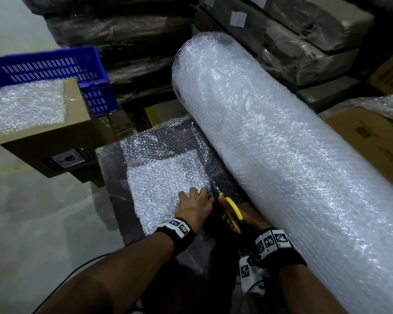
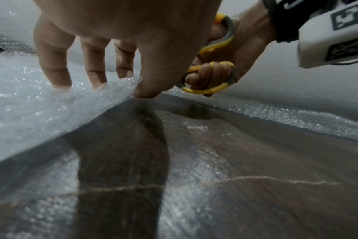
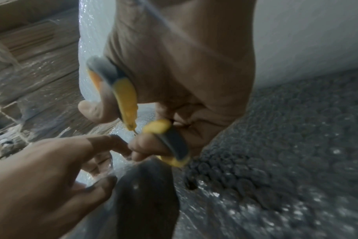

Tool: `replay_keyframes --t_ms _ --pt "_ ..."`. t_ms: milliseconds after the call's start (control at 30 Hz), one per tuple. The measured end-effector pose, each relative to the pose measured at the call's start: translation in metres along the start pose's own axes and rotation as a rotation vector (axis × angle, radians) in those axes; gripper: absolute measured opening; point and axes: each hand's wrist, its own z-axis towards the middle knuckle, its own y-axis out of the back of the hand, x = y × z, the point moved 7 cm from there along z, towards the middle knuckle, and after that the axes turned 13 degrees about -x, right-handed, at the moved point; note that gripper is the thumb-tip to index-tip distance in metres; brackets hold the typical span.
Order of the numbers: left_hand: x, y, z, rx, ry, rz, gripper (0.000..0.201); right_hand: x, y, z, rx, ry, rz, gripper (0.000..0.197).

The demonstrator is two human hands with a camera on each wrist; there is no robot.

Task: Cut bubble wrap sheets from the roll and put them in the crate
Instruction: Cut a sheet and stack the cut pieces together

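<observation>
bubble wrap roll [image 1: 270, 137] — white, lying flat | sheet [image 1: 168, 182] partly cut beside it | blue crate [image 1: 55, 64] — far left

dim overall, with dark corners in the head view and straight edges bowed by the wide lens. glare sparkles along the bubble wrap roll [image 1: 270, 137]. the right wrist view is smeared with motion blur; the left hand [image 2: 123, 32] looms soft and throws a long dark shadow
</observation>
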Motion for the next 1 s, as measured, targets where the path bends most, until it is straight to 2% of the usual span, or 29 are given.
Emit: replay_keyframes --t_ms 100,267,333,500,567,667,700,767,867,933,967,1000 --pt "0.0 0.002 0.001 -0.042 0.007 0.01 0.036 0.005 0.002 0.0 -0.025 0.044 -0.016 0.058" --pt "0.0 0.0 -0.003 -0.096 -0.002 0.021 0.028 0.011 -0.001 -0.002 0.024 0.004 -0.017 0.065" --pt "0.001 0.002 -0.002 -0.107 -0.002 0.034 0.024 0.015 -0.003 -0.001 0.029 -0.007 -0.012 0.062" --pt "0.0 0.003 -0.002 -0.062 0.05 0.016 0.025 0.026 -0.004 0.001 0.008 0.056 -0.024 0.053" --pt "-0.001 -0.001 -0.005 0.005 0.049 -0.032 0.026 0.026 -0.005 -0.002 0.034 0.039 -0.009 0.054" --pt "0.009 0.002 -0.001 0.094 0.211 -0.186 0.052 0.025 -0.008 -0.005 0.055 -0.01 0.057 0.054" --pt "0.013 0.003 0.002 0.067 0.249 -0.186 0.063 0.028 -0.009 -0.005 0.051 0.013 0.06 0.052" --pt "0.012 -0.008 0.002 0.123 0.228 -0.18 0.071 0.035 -0.009 -0.003 0.023 0.084 0.008 0.048" --pt "0.005 -0.005 0.001 0.151 0.102 -0.11 0.057 0.037 -0.011 0.003 -0.003 0.105 -0.008 0.047" --pt "0.013 0.007 0.012 0.079 0.102 -0.113 0.038 0.035 -0.014 0.005 -0.011 0.084 -0.013 0.05" --pt "0.021 0.016 0.018 0.007 0.098 -0.075 0.037 0.035 -0.015 0.004 -0.01 0.075 -0.01 0.052" --pt "0.034 0.02 0.023 0.013 0.134 -0.046 0.041 0.033 -0.018 0.007 0.002 0.056 -0.005 0.057"
